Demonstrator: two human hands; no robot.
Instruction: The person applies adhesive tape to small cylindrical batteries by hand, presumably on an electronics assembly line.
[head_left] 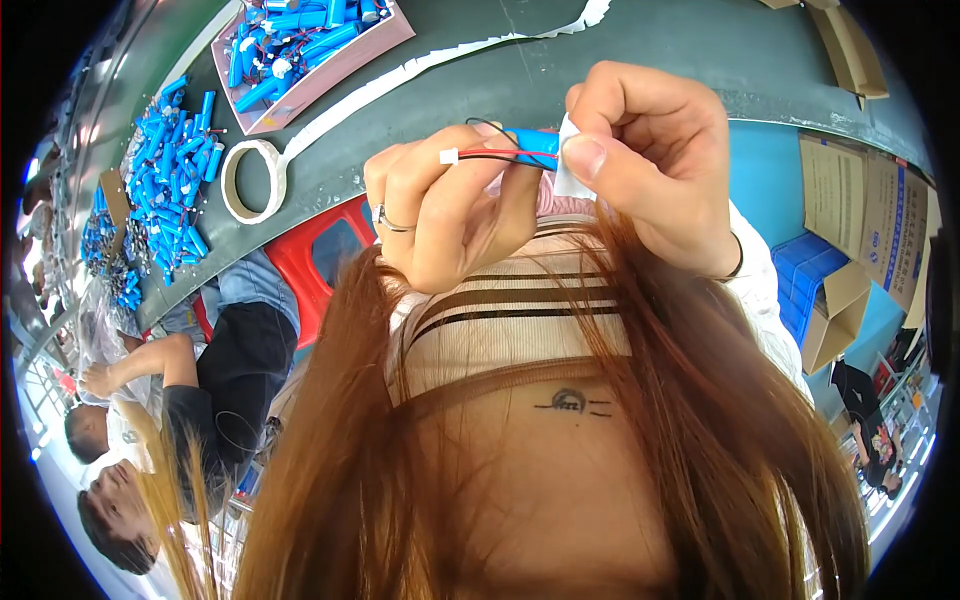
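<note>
My left hand (447, 205), with a ring on one finger, holds a blue cylindrical battery cell (537, 146) above the table's near edge. Red and black wires run from the cell back across the fingers to a small white connector plug (449, 156). My right hand (655, 160) pinches a piece of white tape (574, 172) between thumb and forefinger at the cell's right end. The tape touches the cell or lies right against it; the fingers partly hide both.
On the dark green table (450, 88) lie a roll of white tape (232, 182) with a long strip pulled out, a pink box (310, 82) of blue cells and a heap of blue cells (172, 180). A red stool (312, 262) and seated people are at left; cardboard boxes (862, 210) at right.
</note>
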